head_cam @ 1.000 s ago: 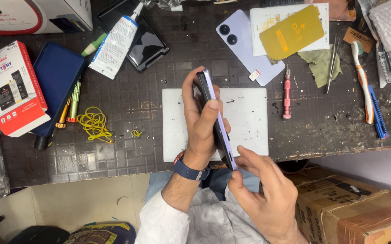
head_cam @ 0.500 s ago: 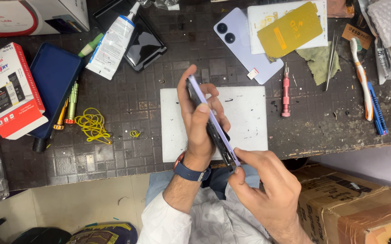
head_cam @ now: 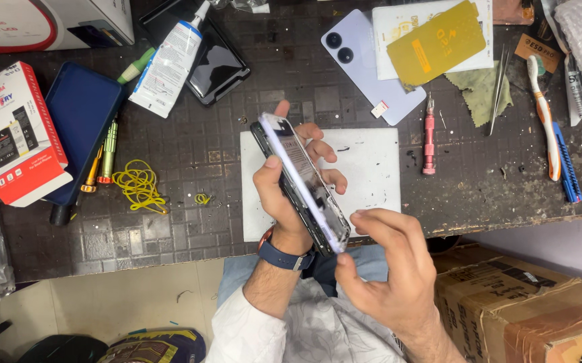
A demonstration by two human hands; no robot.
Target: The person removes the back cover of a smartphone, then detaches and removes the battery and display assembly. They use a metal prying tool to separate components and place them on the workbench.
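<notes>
Gripping a phone edge-on above the white mat, the left hand wraps its fingers around the far side and its thumb across the near side, clamped firmly on the middle of the body. The phone runs on a slant, its far end up and to the left, its near end down and to the right, just past the near edge of the workbench. The right hand meets that near end: thumb and fingertips are closed on the lower corner, where a thin pale panel stands slightly away from the dark body. So the phone lies between both grips, the left holding its middle, the right pinching its near right tip.

On the bench to the far right lies a lilac back cover beside a yellow film sheet. A red screwdriver lies just right of the mat, and a toothbrush further right. To the left are a coil of yellow wire, a blue case, a red and white box and a white glue tube.
</notes>
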